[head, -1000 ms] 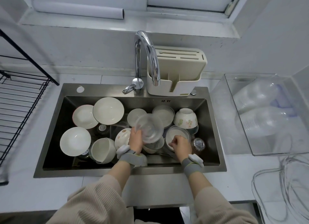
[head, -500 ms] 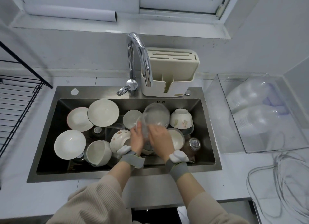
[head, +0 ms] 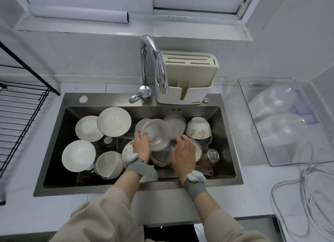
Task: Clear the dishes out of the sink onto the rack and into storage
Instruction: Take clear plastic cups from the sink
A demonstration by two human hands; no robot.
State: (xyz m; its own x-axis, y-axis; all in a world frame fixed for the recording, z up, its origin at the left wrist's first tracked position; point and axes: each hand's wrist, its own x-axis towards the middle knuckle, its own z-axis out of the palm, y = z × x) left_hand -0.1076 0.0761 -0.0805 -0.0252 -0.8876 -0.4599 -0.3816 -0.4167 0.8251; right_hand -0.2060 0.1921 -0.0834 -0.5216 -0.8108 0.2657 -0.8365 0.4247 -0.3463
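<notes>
From the head camera, your left hand [head: 142, 145] grips the near-left rim of a clear round plastic bowl [head: 156, 133], fingers curled over its edge, holding it tilted above the middle of the stainless steel sink [head: 54, 138]. Your right hand [head: 184, 151] sits just right of the bowl with fingers loosely bent; whether its fingertips pinch the rim you cannot tell from this angle, since that part is blurred.

Left of centre in the basin lie three white round ceramic plates [head: 114, 122] and a white ceramic mug [head: 108, 165] tipped on its side. At centre right a floral-patterned white ceramic bowl [head: 198, 128] rests mouth down.

The black wire dish rack [head: 19, 119] stands on the grey bench [head: 16, 211] at the frame's left edge. A clear plastic storage box [head: 296, 162] sits on the bench at the right.
</notes>
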